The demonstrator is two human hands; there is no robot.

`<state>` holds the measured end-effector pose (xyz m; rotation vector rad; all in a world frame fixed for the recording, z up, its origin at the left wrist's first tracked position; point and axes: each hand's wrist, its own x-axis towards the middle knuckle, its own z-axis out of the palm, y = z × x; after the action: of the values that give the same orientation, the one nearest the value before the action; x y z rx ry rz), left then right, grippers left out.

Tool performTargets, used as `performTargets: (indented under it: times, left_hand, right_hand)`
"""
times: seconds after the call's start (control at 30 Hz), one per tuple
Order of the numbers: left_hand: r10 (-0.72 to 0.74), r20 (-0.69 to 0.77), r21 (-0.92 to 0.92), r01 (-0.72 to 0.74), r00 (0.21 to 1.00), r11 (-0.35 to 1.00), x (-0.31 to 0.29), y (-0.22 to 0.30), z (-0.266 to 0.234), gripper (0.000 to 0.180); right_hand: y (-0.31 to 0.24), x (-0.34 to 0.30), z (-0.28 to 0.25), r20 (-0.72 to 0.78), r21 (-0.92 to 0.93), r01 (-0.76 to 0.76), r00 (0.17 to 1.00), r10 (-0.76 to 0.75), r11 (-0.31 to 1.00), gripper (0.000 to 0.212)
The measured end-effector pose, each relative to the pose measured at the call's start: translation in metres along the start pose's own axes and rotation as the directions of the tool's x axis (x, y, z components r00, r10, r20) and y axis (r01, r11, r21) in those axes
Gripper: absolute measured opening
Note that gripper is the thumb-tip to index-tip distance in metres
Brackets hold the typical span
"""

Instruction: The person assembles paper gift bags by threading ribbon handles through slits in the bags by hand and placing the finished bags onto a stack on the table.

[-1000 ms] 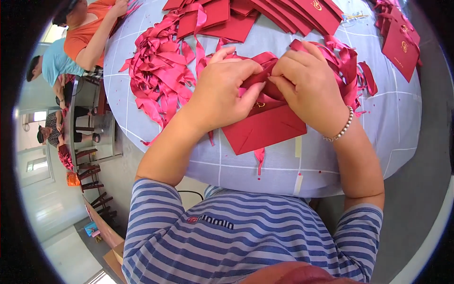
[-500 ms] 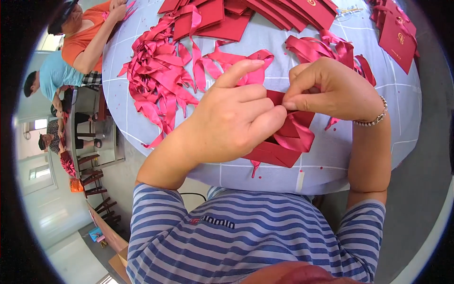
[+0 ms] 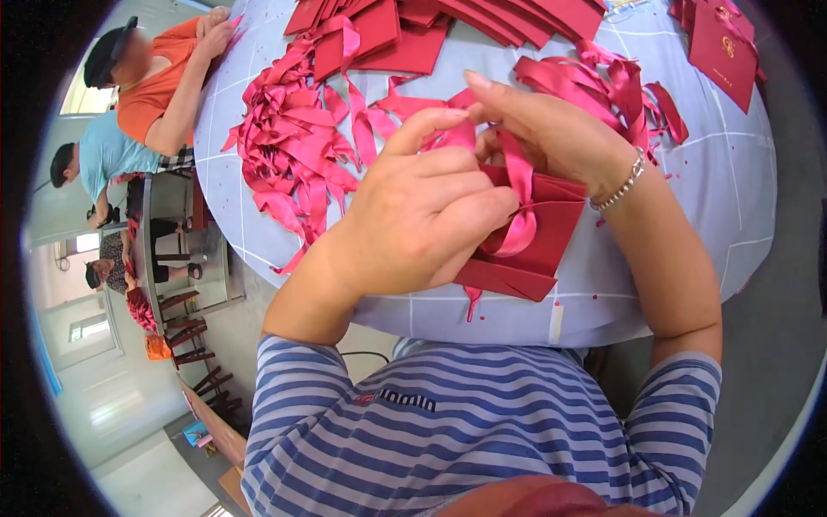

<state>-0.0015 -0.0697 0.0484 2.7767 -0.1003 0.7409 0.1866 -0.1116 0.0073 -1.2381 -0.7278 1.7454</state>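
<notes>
At a round table [image 3: 732, 224] spread with a pale blue checked cloth, we work a red ribbon [image 3: 517, 207] around a dark red folder [image 3: 538, 250] that lies near the table's front edge, just in front of our striped shirt [image 3: 482, 431]. Our left hand [image 3: 413, 224] rests curled over the folder's left half, the forefinger stretched out toward the ribbon and the other fingers folded down against the cover; whether they pinch a ribbon end underneath we cannot tell. Our right hand [image 3: 560, 129], a beaded bracelet [image 3: 622, 185] at its wrist, is drawn together above the folder's upper edge, its fingertips closed on the ribbon where it rises from the cover. A loop of ribbon droops across the front of the folder, and a short tail shows below its lower edge. To tie this well, we judge, the left hand should keep the folder pinned flat while the right draws the ribbon taut and untwisted, so that the knot sits in the middle of the cover and both ends come out even. A loose heap of cut ribbons [image 3: 293, 155] lies to the left, more red folders [image 3: 413, 34] are fanned out along the far side, and two other people sit beyond the table's left rim.
</notes>
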Motion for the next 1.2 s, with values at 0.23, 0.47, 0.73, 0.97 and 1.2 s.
performTargets:
  times: [0.23, 0.47, 0.73, 0.97, 1.2]
  left_hand:
    - [-0.276, 0.158, -0.127, 0.296, 0.948, 0.947, -0.001, -0.006, -0.002, 0.018]
    - [-0.585, 0.392, -0.491, 0.699, 0.71, 0.519, -0.002, -0.012, -0.008, 0.027]
    - [-0.258, 0.355, -0.443, 0.405, 0.899, 0.8, -0.012, -0.02, -0.012, 0.043]
    - [-0.161, 0.208, -0.28, 0.217, 0.965, 0.935, -0.014, -0.023, 0.005, 0.039]
    - [-0.189, 0.148, -0.205, 0.217, 0.971, 0.954, -0.01, -0.019, 0.004, 0.039]
  right_hand:
    - [-0.002, 0.002, -0.004, 0.079, -0.045, 0.277, 0.959, -0.273, 0.96, 0.027]
    - [0.007, 0.012, -0.002, -0.057, -0.347, 0.327, 0.928, -0.368, 0.879, 0.03]
    - [0.013, 0.022, -0.018, -0.003, -0.398, 0.413, 0.892, -0.451, 0.819, 0.026]
    - [0.009, 0.019, -0.014, -0.07, -0.44, 0.395, 0.881, -0.469, 0.807, 0.034]
    - [0.008, 0.018, -0.019, -0.115, -0.408, 0.357, 0.893, -0.436, 0.84, 0.034]
